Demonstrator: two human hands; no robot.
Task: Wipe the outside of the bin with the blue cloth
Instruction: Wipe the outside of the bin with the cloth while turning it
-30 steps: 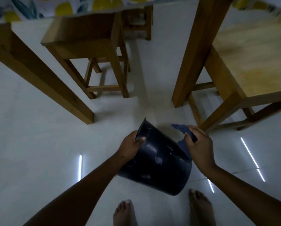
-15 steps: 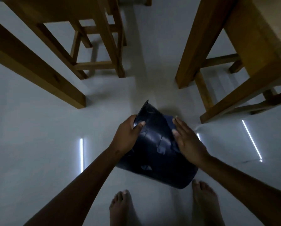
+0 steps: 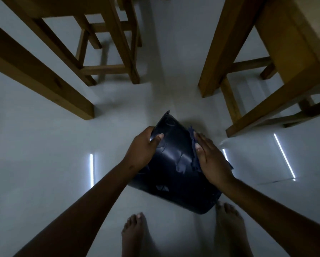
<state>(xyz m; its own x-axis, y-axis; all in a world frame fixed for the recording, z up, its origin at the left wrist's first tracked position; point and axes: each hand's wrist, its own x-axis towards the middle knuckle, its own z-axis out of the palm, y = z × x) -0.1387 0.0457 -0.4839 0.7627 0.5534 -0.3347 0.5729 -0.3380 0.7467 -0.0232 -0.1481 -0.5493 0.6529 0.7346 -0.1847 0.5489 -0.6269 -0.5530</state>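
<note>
A dark navy plastic bin (image 3: 174, 173) is held tilted above the pale floor, its mouth pointing away from me and its base near my feet. My left hand (image 3: 142, 149) grips the bin's rim on the left, thumb over the edge. My right hand (image 3: 211, 160) lies flat on the bin's right side, pressing the blue cloth (image 3: 193, 154) against the outside wall. Only the cloth's ragged edges show from under the palm and fingers.
A wooden stool (image 3: 107, 52) stands at the back left, with a thick wooden table leg (image 3: 44, 80) beside it. A wooden bench or chair (image 3: 278, 62) stands at the right. My bare feet (image 3: 137, 236) are on the glossy floor below the bin.
My right hand went from holding the bunched cloth beside the bin to lying flat on the bin's side with the cloth under it. The view tilted down; the bin stays gripped by my left hand.
</note>
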